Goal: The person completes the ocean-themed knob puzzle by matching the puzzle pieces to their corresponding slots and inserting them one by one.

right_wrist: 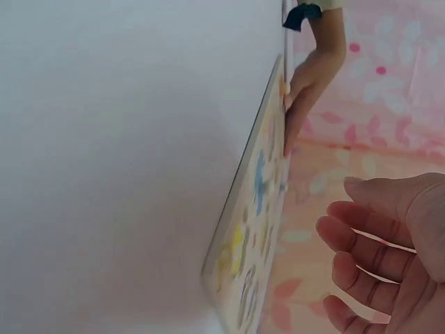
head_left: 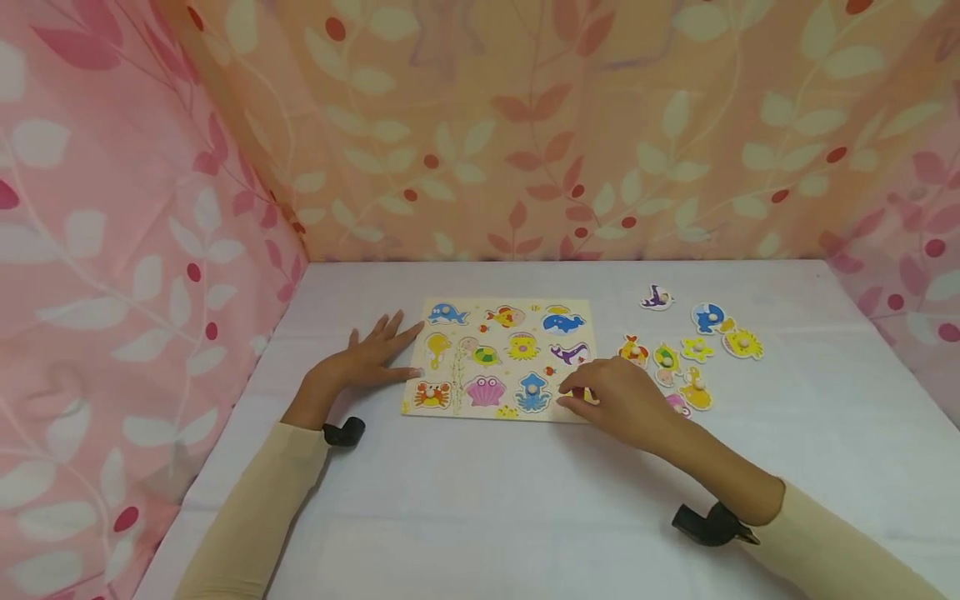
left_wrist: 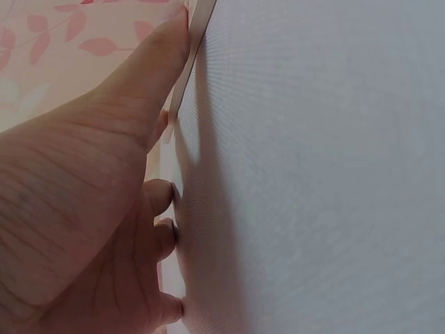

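Observation:
A wooden peg puzzle board (head_left: 487, 419) with sea-animal pictures lies on the table. Knobbed pieces sit in it: a blue dolphin-like piece (head_left: 447, 313), a crab (head_left: 432, 394) and a squid (head_left: 532, 392). My left hand (head_left: 373, 357) lies with spread fingers at the board's left edge, its thumb and index finger touching it. Over the lower right corner hovers my right hand (head_left: 618, 400), which partly hides a yellow picture there. In the right wrist view the fingers (right_wrist: 368, 254) are loosely bent, apart from the thumb, with nothing between them.
Loose knobbed pieces lie right of the board: a purple whale (head_left: 657, 297), a blue whale (head_left: 707, 317), a yellow fish (head_left: 742, 342), a star (head_left: 697, 348), a turtle (head_left: 666, 363), a seahorse (head_left: 696, 392), a red fish (head_left: 633, 351) and a pink piece (head_left: 678, 405). Patterned cloth (head_left: 525, 167) surrounds the table.

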The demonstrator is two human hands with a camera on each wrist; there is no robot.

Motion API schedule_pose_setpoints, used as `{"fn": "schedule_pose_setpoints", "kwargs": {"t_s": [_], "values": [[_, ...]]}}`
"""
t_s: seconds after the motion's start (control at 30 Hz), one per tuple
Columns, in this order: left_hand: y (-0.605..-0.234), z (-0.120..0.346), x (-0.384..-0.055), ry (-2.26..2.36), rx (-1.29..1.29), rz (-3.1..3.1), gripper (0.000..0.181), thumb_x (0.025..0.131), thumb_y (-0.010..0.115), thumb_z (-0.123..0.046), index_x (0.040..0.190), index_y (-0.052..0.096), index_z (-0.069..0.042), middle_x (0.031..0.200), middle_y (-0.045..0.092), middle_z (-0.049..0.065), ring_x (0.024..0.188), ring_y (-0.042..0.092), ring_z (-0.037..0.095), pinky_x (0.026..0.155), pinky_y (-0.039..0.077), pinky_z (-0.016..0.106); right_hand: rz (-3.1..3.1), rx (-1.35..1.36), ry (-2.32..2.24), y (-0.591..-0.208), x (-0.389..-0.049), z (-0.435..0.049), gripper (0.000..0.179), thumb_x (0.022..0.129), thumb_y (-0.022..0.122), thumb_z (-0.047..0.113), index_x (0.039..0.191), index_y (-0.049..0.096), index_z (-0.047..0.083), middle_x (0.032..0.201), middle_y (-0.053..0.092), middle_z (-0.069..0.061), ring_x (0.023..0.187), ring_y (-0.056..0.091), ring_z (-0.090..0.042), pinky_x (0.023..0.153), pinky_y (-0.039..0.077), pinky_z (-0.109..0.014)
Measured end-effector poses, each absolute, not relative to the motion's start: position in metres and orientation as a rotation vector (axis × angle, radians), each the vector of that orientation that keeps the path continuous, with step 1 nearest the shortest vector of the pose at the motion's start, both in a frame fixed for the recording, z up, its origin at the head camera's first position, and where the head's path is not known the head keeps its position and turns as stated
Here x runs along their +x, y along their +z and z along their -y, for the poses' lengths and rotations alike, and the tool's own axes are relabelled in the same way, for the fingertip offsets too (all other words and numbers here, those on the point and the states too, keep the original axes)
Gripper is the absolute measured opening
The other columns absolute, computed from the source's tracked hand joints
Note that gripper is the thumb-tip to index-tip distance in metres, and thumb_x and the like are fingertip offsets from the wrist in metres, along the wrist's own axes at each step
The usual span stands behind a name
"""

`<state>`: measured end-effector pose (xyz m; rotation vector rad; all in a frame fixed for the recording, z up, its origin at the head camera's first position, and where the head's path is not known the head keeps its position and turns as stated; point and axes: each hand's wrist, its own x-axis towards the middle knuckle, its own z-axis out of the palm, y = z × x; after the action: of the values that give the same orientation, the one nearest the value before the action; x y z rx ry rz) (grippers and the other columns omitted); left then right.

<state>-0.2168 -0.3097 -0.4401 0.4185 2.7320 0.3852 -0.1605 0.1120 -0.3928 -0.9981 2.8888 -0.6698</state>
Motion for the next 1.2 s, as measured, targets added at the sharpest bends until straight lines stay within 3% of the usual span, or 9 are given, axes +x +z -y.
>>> {"fn": "schedule_pose_setpoints", "kwargs": {"t_s": [0.23,0.63,1.2], "values": [[-0.442,0.309,-0.218,0.392,0.415,-2.728,0.095,0.089,0.059,-0.072,0.164,0.011,-0.036,0.170,-0.009,0.010,0.155,-0.012,0.037,0.111,-0.009,0.076,-2.977,-0.844,-0.612,-0.396,-0.158,-0.151,0.016,0.087,0.081,0.022,0.102,0.080,0.015,0.075,0.063,0.014,0.068,0.049,-0.009,0.060,0.043,-0.027],[-0.441,0.307,-0.217,0.411,0.415,-2.713,0.095,0.090,0.058,-0.071,0.164,0.011,-0.035,0.170,-0.008,0.012,0.155,-0.012,0.038,0.111,-0.010,0.076,-3.049,-0.461,-0.544,-0.406,-0.154,-0.215,0.026,0.086,0.082,0.027,0.105,0.078,0.010,0.076,0.063,0.005,0.069,0.052,-0.017,0.058,0.044,-0.029],[-0.435,0.305,-0.214,0.414,0.410,-2.724,0.094,0.091,0.062,-0.066,0.164,0.014,-0.031,0.170,-0.006,0.015,0.154,-0.010,0.041,0.111,-0.009,0.076,-3.053,-0.393,-0.544,-0.417,-0.146,-0.237,0.025,0.084,0.084,0.029,0.097,0.079,0.009,0.074,0.065,0.006,0.067,0.052,-0.016,0.058,0.041,-0.031]]}}
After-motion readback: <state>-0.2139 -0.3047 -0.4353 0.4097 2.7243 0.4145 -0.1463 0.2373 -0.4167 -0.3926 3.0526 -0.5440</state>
